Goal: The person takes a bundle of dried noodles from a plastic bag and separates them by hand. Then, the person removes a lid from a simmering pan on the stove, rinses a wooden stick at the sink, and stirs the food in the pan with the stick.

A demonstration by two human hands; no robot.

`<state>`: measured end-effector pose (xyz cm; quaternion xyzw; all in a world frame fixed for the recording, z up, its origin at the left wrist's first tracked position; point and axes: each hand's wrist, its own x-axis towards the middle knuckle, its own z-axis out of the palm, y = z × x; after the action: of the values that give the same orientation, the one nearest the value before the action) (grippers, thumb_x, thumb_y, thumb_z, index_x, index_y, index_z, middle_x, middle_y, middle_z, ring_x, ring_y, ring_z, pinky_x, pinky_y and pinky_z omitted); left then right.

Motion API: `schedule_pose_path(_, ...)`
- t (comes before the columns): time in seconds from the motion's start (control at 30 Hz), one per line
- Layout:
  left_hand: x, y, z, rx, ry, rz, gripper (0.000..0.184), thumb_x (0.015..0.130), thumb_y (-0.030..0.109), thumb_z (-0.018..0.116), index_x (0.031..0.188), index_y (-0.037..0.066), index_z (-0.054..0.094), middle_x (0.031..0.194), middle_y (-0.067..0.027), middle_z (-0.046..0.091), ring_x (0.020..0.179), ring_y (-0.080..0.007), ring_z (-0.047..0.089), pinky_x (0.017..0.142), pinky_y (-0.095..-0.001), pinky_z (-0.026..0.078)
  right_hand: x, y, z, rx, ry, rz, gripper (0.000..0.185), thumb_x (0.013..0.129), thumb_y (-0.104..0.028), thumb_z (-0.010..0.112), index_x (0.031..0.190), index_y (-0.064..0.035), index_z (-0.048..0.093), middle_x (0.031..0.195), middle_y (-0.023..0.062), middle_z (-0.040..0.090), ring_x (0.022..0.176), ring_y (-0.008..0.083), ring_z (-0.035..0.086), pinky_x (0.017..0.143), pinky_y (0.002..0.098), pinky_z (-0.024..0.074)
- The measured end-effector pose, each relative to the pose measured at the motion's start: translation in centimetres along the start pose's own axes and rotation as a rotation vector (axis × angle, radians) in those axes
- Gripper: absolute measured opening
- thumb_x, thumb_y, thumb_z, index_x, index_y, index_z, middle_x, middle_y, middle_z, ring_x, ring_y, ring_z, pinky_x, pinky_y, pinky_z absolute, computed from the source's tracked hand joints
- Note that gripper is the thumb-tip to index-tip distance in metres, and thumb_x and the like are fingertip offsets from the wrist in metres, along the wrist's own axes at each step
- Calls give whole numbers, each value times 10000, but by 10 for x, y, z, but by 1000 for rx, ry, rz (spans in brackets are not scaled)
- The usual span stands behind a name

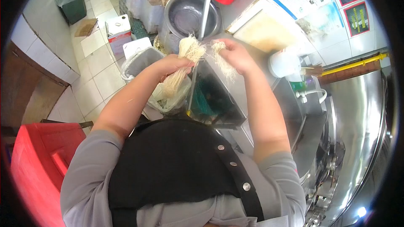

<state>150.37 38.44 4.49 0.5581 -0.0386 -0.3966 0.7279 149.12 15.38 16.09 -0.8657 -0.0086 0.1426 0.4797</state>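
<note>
My left hand [176, 65] is closed around a thick bundle of pale dry noodles [190, 47], whose strands fan out above and below the fist. Beside it, my right hand [236, 57] grips a smaller bunch of the same noodles [220, 54], with loose ends hanging down. A few thin strands stretch across the narrow gap between the two bunches. Under my left hand stands a grey bin [145, 59] with a liner and some pale scraps inside. Both hands are raised in front of my body, above the bin and the steel counter's edge.
A metal basin [191, 14] sits behind my hands, next to a light pole [207, 10]. On the right are a steel counter [290, 101], a white container [284, 63] and a tap [311, 95]. A red bin [42, 155] stands at the left.
</note>
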Motion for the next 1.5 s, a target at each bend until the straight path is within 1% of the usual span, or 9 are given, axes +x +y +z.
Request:
schedule_pose_path(0.3, -1, -10, -44, -62, 183, 65, 210, 875, 293, 672, 907, 92, 625, 740, -11, 620, 590, -115, 579, 534, -260, 484, -8, 40, -36, 717, 233, -23, 349, 970, -99, 447, 1306, -21, 498, 1145, 112, 642, 1007, 211, 621, 877, 321, 507)
schedule_pose_path(0.43, -16, 2, -45, -239, 108, 53, 215, 881, 282, 666, 965, 95, 601, 718, -1, 599, 557, -118, 552, 506, -259, 468, -45, 53, -28, 895, 74, -3, 299, 970, -69, 461, 1248, 23, 520, 1096, 152, 652, 956, 231, 661, 847, 338, 555)
schedule_pose_path(0.63, -24, -14, -50, -211, 142, 11, 258, 881, 271, 667, 1043, 86, 589, 705, 8, 578, 541, -116, 533, 498, -257, 463, -99, 160, 90, 1031, -238, 336, 314, 945, -78, 524, 1245, 12, 537, 1072, 122, 662, 953, 211, 656, 845, 311, 538)
schedule_pose_path(0.77, -28, -26, -54, -171, 127, -6, 255, 874, 257, 671, 1029, 57, 645, 747, -14, 622, 591, -117, 585, 507, -260, 484, -90, 246, 119, 1041, 253, 650, 458, 955, -267, 540, 1284, 49, 499, 1163, 190, 615, 1028, 284, 643, 942, 453, 496)
schedule_pose_path(0.87, -18, -41, -60, -13, 174, -74, 248, 854, 248, 683, 1000, 50, 655, 757, -29, 630, 621, -136, 602, 550, -282, 501, -87, 254, 85, 697, 305, 946, 583, 931, -408, 574, 1347, -14, 468, 1249, 181, 562, 1037, 309, 625, 800, 420, 520)
schedule_pose_path(0.97, -36, -20, -16, 52, 88, -42, 345, 820, 214, 726, 1083, 18, 623, 835, -33, 635, 722, -130, 611, 650, -271, 508, -86, 187, 76, 617, 28, 524, 606, 924, -418, 592, 1360, -18, 459, 1227, 154, 575, 1018, 261, 623, 767, 366, 508)
schedule_pose_path(1.1, -34, -16, 8, 41, -159, -38, 361, 857, 250, 717, 1098, 6, 606, 806, -61, 633, 678, -141, 615, 611, -270, 504, -64, 76, 70, 602, 78, 181, 502, 894, -409, 654, 1220, -36, 573, 1106, 83, 622, 835, 163, 620, 695, 311, 489)
schedule_pose_path(1.3, -33, -7, 20, -36, -200, -52, 422, 989, 369, 506, 1184, -1, 567, 891, -121, 672, 741, -190, 673, 645, -317, 555, -44, 48, 56, 492, -29, 65, 278, 914, -269, 648, 1066, -36, 645, 900, 3, 667, 773, 89, 613, 619, 238, 453)
schedule_pose_path(1.5, -42, 4, 27, -199, -227, -82, 487, 1021, 400, 367, 1261, 2, 515, 943, -185, 687, 762, -227, 693, 633, -322, 562, -56, 27, 48, 504, -21, 35, 232, 918, -150, 623, 1106, -14, 634, 947, 26, 679, 798, 99, 641, 622, 226, 471)
